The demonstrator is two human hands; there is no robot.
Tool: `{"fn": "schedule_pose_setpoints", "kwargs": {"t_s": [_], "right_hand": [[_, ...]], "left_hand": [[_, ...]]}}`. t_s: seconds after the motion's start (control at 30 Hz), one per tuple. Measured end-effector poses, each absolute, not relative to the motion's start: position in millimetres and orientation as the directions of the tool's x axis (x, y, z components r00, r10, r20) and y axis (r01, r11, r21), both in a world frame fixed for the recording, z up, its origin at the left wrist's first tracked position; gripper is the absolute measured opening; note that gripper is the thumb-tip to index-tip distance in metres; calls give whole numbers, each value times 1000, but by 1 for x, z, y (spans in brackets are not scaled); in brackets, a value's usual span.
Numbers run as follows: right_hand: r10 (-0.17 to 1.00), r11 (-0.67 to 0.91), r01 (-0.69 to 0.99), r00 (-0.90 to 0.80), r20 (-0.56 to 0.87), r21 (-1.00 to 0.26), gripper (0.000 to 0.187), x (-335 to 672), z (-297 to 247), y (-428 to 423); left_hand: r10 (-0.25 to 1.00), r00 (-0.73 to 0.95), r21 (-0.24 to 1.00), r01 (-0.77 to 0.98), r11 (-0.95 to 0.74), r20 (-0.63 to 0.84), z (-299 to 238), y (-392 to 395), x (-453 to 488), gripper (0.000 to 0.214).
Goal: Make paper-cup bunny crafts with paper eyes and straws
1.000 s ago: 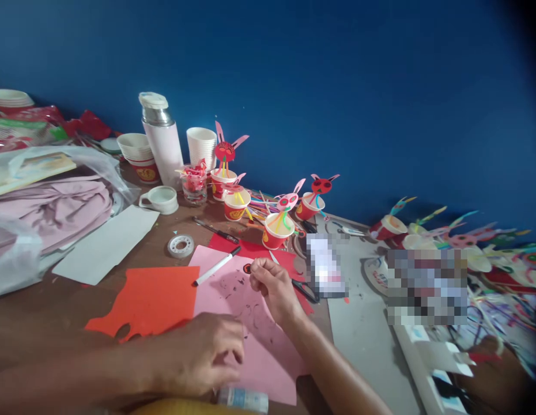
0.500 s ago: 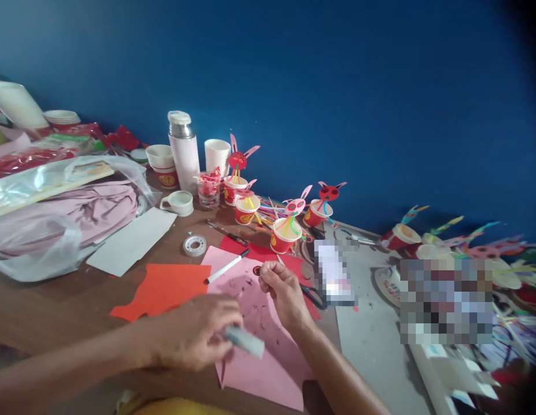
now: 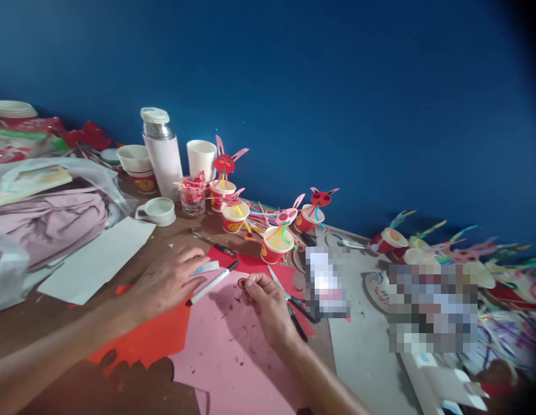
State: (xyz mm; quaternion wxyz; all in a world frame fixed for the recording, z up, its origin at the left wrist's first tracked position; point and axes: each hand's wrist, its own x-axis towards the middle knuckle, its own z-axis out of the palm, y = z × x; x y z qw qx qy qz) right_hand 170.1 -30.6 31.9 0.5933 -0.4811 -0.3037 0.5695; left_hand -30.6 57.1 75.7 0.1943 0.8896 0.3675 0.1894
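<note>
My left hand [image 3: 170,282] is over the left side of the pink paper sheet [image 3: 233,346], fingers stretched out and apart. At its fingertips lies a pale glue stick [image 3: 207,267]; contact is hard to make out. Just below that rests a white marker [image 3: 214,283] with a black cap. Between thumb and finger, my right hand [image 3: 265,302] pinches a small round paper piece [image 3: 241,283], black with an orange-red ring. Black-handled scissors [image 3: 289,297] lie to the right of it. An orange sheet [image 3: 151,337] with scalloped cut edges sits under my left forearm.
Paper cups with paper rabbit heads [image 3: 277,245] stand behind the sheets, near a white thermos [image 3: 163,158] and a glass of red scraps [image 3: 193,199]. A blurred-out phone-like object [image 3: 327,282] lies right, on a grey board [image 3: 358,340]. A plastic bag [image 3: 56,213] fills the left.
My left hand has moved up and away from me and let go of the glue stick beside the marker. My right hand still pinches the round piece. The view has shifted slightly.
</note>
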Motion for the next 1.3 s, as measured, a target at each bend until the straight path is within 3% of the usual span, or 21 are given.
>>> {"fn": "schedule_pose_setpoints", "kwargs": {"t_s": [0.07, 0.17, 0.27, 0.37, 0.63, 1.13, 1.3], "right_hand": [[970, -85, -406, 176, -168, -910, 18, 168, 34, -31], [963, -56, -457, 211, -170, -888, 17, 166, 40, -33], [955, -19, -551, 236, -177, -834, 16, 166, 46, -36], [957, 18, -623, 237, -167, -782, 15, 167, 49, -37], [952, 47, -644, 260, -161, -764, 8, 167, 50, -39], [964, -87, -429, 191, -184, -899, 9, 166, 46, -43], [960, 16, -406, 263, -100, -914, 27, 174, 44, -40]], "left_hand": [[760, 626, 682, 480, -552, 175, 77, 50, -18, 25], [794, 606, 911, 354, -213, -50, 76, 41, 7, 21], [762, 590, 963, 204, 176, -265, 71, 36, 29, 24], [718, 614, 927, 62, 370, -327, 67, 32, 42, 29], [749, 597, 937, 12, 349, -287, 71, 24, 49, 23], [800, 529, 957, 102, 271, -283, 86, 32, 43, 16], [807, 499, 948, 135, 287, -315, 82, 37, 40, 21]]}}
